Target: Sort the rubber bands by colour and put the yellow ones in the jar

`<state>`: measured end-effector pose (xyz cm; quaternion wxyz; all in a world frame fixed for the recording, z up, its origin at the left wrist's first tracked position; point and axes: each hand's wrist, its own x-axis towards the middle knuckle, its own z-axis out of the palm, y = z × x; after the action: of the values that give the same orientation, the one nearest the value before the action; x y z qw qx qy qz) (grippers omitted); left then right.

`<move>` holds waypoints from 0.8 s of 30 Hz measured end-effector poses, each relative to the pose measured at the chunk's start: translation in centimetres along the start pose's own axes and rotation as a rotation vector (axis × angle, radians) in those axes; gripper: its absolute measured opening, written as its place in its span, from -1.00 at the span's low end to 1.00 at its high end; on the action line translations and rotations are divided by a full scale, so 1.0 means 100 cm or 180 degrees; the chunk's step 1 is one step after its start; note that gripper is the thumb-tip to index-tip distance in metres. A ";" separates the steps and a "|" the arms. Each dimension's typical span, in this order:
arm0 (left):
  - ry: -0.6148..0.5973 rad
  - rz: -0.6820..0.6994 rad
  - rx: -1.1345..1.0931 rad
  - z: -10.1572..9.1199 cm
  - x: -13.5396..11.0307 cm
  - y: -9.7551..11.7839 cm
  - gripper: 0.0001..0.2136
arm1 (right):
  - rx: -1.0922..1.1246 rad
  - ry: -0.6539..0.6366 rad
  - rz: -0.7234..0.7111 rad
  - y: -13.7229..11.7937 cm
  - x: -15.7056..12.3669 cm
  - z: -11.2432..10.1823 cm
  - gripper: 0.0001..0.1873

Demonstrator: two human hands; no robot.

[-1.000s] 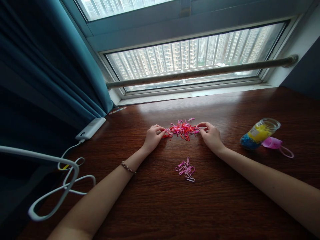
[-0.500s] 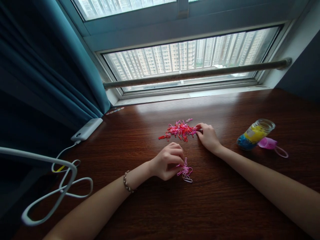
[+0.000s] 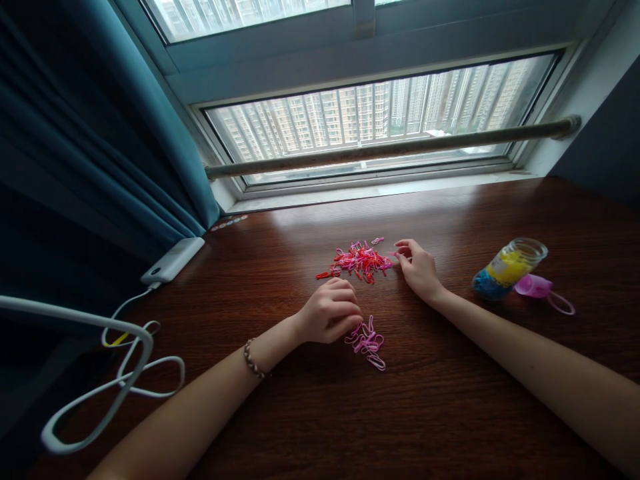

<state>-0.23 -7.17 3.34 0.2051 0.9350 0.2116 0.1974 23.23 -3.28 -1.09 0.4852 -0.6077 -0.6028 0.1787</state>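
Observation:
A pile of small red and pink loops (image 3: 359,260) lies on the dark wooden table (image 3: 320,413) near the window. A smaller heap of pink loops (image 3: 369,343) lies closer to me. My left hand (image 3: 330,312) rests with fingers curled, its fingertips at the left edge of the pink heap; I cannot see whether it holds a loop. My right hand (image 3: 417,268) sits at the right edge of the red pile, thumb and fingers pinched around a loop there.
A clear jar (image 3: 507,268) with yellow and blue contents lies on its side at the right, a pink lid with a loop (image 3: 537,288) beside it. A white power bank (image 3: 173,260) and white cable (image 3: 120,380) lie at the left by the teal curtain (image 3: 90,133).
My left hand went from the red pile down to the pink heap and now sits slightly left of it. The pink heap looks a bit more spread. My right hand stayed at the red pile.

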 end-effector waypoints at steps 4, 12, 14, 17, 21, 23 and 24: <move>0.1362 -0.0785 0.0079 -0.005 -0.003 -0.036 -0.75 | 0.0389 0.0013 -0.0015 -0.007 -0.002 -0.001 -0.79; 0.1926 -0.2104 -0.0487 -0.003 -0.007 -0.087 -0.82 | 0.0846 -0.0184 -0.0207 -0.016 -0.008 0.000 -0.79; 0.1851 -0.1993 -0.0449 -0.001 -0.007 -0.085 -0.83 | 0.1101 -0.0569 -0.0350 -0.021 -0.011 0.000 -0.83; 0.1736 -0.1754 -0.0094 -0.001 -0.006 -0.078 -0.86 | 0.1434 -0.1394 -0.0556 -0.034 -0.021 -0.002 -0.87; 0.1531 -0.1637 0.0500 -0.002 -0.005 -0.073 -0.89 | 0.1707 -0.2681 -0.0586 -0.053 -0.037 -0.007 -0.84; 0.1436 -0.1612 0.0641 -0.003 -0.004 -0.074 -0.91 | 0.1590 -0.3205 -0.0760 -0.058 -0.043 -0.009 -0.82; 0.1405 -0.1612 0.0674 -0.003 -0.004 -0.075 -0.90 | 0.1480 -0.3345 -0.0883 -0.060 -0.045 -0.010 -0.82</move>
<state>-3.08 -1.12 -0.03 0.0988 0.8037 0.4953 0.3146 19.71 -8.91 2.51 0.2609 -0.2309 -0.7812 0.5181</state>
